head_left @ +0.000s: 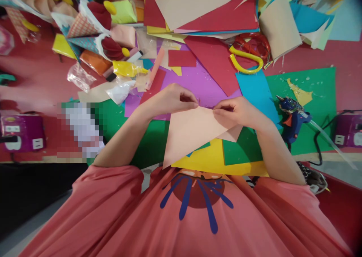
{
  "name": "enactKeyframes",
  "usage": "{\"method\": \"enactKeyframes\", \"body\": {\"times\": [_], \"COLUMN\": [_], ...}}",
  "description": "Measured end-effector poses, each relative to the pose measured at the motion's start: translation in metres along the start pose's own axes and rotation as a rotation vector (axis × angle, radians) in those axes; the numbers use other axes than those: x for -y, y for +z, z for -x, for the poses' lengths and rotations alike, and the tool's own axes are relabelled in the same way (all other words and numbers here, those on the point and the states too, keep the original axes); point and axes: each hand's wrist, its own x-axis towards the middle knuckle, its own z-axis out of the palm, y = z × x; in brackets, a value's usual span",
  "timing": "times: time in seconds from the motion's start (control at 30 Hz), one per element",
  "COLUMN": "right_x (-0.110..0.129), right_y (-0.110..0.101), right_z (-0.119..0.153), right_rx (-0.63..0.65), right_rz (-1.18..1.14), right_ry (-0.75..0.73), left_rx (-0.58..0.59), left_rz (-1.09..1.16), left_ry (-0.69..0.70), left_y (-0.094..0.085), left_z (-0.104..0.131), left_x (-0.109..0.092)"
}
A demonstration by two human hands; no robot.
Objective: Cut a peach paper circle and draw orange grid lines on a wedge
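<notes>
A peach sheet of craft foam or paper (189, 130) is pinched along its upper edge by both my hands. At its upper left, my left hand (179, 98) has thumb and fingers closed on the edge. My right hand (233, 110) pinches the same edge a little further right, its fingertips close to the left ones. The sheet slants down toward my shirt, with its lower left corner hanging near the table edge. Behind it, under my right hand, another peach piece (232, 133) shows partly. Purple (195, 78), green and yellow sheets (220, 155) lie beneath.
A blue glue gun (295, 117) rests on a green sheet (322, 87) at right, its cord trailing toward a purple power box (346, 129). Yellow-handled scissors (247, 61) lie ahead. Stacked sheets (198, 6) fill the back; cone-shaped wrapped bouquets (85, 27) lie at upper left.
</notes>
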Motion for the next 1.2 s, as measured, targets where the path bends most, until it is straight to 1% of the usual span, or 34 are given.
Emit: {"method": "enactKeyframes", "body": {"times": [0.07, 0.17, 0.23, 0.33, 0.43, 0.6, 0.77, 0.93, 1.03, 1.2], "right_x": [0.002, 0.008, 0.011, 0.012, 0.008, 0.003, 0.005, 0.009, 0.007, 0.0], "right_y": [-0.001, 0.002, 0.006, 0.012, 0.014, 0.012, 0.013, 0.015, 0.015, 0.016], "right_z": [0.001, 0.0, -0.003, -0.007, -0.008, -0.006, -0.007, -0.01, -0.01, -0.009], "right_rx": [-0.009, -0.014, -0.022, -0.047, -0.071, -0.071, -0.08, -0.105, -0.106, -0.11], "right_rz": [-0.018, -0.013, -0.012, -0.022, -0.015, -0.058, -0.076, -0.05, -0.052, -0.141], "right_ry": [0.014, 0.024, 0.007, -0.039, -0.047, -0.025, -0.041, -0.033, -0.036, -0.039], "left_rx": [-0.004, -0.048, -0.084, -0.108, -0.104, -0.067, -0.129, -0.157, -0.178, -0.215], "left_rz": [0.025, 0.034, 0.028, 0.03, 0.045, 0.058, 0.067, 0.077, 0.069, 0.099], "left_ry": [-0.005, -0.007, -0.004, 0.0, -0.019, -0.032, -0.017, -0.008, 0.004, 0.007], "left_y": [-0.001, 0.003, 0.008, 0.013, 0.01, 0.001, 0.006, 0.012, 0.012, 0.01], "left_z": [0.001, 0.0, -0.001, -0.002, -0.003, 0.001, 0.003, 0.003, 0.002, 0.002], "left_x": [0.001, 0.001, -0.001, -0.003, -0.003, 0.001, -0.001, -0.005, -0.003, 0.005]}}
